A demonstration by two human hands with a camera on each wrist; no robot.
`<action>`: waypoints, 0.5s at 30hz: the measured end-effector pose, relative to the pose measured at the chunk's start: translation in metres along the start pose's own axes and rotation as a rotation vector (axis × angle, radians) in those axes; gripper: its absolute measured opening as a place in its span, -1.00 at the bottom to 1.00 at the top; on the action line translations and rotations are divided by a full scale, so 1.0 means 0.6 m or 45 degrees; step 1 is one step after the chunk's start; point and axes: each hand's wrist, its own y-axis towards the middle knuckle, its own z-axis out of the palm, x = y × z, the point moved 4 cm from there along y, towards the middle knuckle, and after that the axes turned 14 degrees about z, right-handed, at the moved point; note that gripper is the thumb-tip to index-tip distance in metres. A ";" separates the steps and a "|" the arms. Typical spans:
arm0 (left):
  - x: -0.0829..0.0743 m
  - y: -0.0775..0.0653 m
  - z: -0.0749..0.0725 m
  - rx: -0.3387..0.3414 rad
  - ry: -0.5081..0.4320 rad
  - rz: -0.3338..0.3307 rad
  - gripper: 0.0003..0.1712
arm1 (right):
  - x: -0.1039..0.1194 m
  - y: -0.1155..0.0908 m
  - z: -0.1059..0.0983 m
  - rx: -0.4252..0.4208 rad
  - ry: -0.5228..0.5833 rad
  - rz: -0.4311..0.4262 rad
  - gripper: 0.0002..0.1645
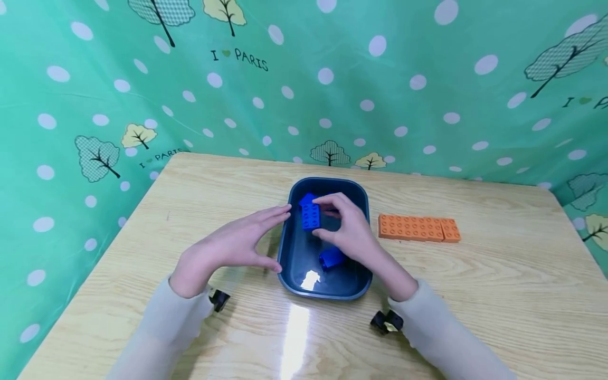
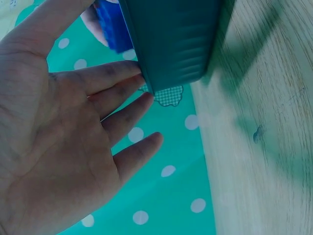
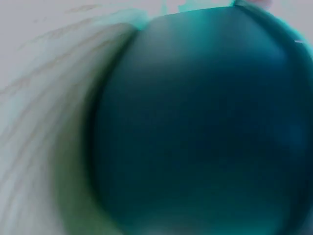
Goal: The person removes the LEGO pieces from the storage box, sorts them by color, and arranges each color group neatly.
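Observation:
A dark blue plastic bin (image 1: 296,279) sits on the table, and its ribbed outer wall (image 2: 178,49) shows in the left wrist view. My left hand (image 1: 237,240) is at the bin's left side, with straight, spread fingers touching its rim. Over the bin, my right hand (image 1: 351,232) pinches a blue toy building brick (image 1: 311,217) between thumb and fingers, studs showing. Another blue brick (image 1: 307,199) is partly hidden behind it. A further blue brick (image 1: 331,258) lies on the bin floor below the right hand. The right wrist view is blurred and mostly filled by the bin (image 3: 195,127).
To the right of the bin, orange bricks (image 1: 410,227) lie in a row on the wooden table (image 1: 499,290). A green dotted cloth (image 1: 294,100) hangs behind the table. Dark devices (image 1: 387,321) are worn at both wrists.

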 end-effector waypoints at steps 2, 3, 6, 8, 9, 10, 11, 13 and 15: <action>0.001 0.004 -0.003 0.002 0.014 0.008 0.25 | 0.001 -0.009 -0.025 -0.057 -0.003 0.006 -0.35; 0.002 0.007 -0.005 0.003 0.021 0.013 0.25 | 0.001 -0.014 -0.040 -0.080 0.008 0.009 -0.35; 0.002 0.013 -0.008 0.007 0.036 0.026 0.25 | -0.008 -0.035 -0.084 -0.164 0.012 0.044 -0.32; 0.001 0.014 -0.007 0.011 0.041 0.032 0.25 | -0.018 -0.051 -0.111 -0.223 -0.005 0.075 -0.32; 0.001 0.014 -0.006 0.014 0.035 0.028 0.25 | -0.023 -0.060 -0.123 -0.247 -0.015 0.090 -0.32; 0.001 0.013 -0.005 0.016 0.028 0.020 0.25 | -0.028 -0.068 -0.134 -0.271 -0.044 0.105 -0.32; 0.001 0.012 -0.004 0.014 0.024 0.017 0.25 | -0.033 -0.077 -0.143 -0.291 -0.072 0.119 -0.32; 0.001 0.009 -0.002 0.012 0.019 0.006 0.25 | -0.043 -0.094 -0.160 -0.341 -0.144 0.127 -0.33; 0.000 0.008 -0.001 0.007 0.018 0.005 0.25 | -0.054 -0.111 -0.175 -0.399 -0.236 0.132 -0.33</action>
